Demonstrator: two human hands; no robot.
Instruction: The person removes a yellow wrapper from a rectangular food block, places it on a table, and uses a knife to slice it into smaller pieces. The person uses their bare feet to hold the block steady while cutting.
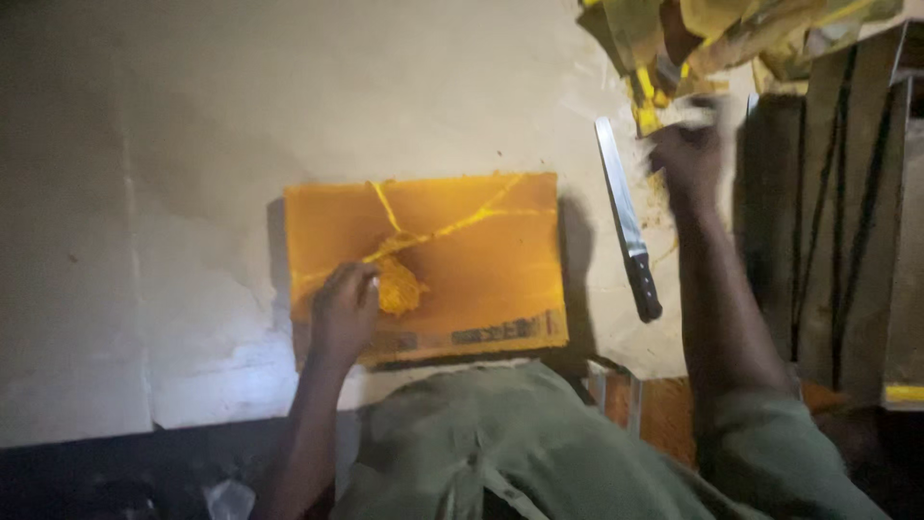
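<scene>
My left hand (345,310) rests on an orange-stained flat board (481,260), its fingers against a small clump of yellow-orange stuff (399,286). Thin yellow strands run across the board from the clump. My right hand (685,154) reaches far to the right, blurred, and seems to close on a pale scrap near a pile of yellow-stained wrappers (712,39). A long knife (626,217) with a black handle lies on the table between the board and my right arm.
The board lies on a pale sheet-covered table (173,193). A dark wooden slatted crate (837,212) stands at the right edge. My green shirt fills the bottom of the view.
</scene>
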